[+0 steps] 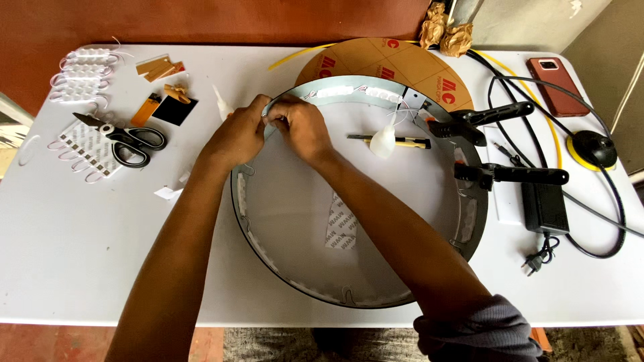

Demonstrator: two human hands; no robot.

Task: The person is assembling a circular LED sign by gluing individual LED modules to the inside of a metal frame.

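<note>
My grey sleeve [493,325] and both arms reach over the round shallow dark-rimmed metal tray [349,296] on the white table [80,255].
My left hand [236,137] and right hand [303,126] pinch a small, light, fiddly white strip piece [274,107] at the tray's far rim; hold it by its edges.

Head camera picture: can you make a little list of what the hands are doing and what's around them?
left hand: pinching something small at the rim of the round tray
right hand: pressed at the same spot, beside the left hand
inside tray: white glue bottle
right rim: two black clamps
left of tray: scissors
surface: white table
</note>
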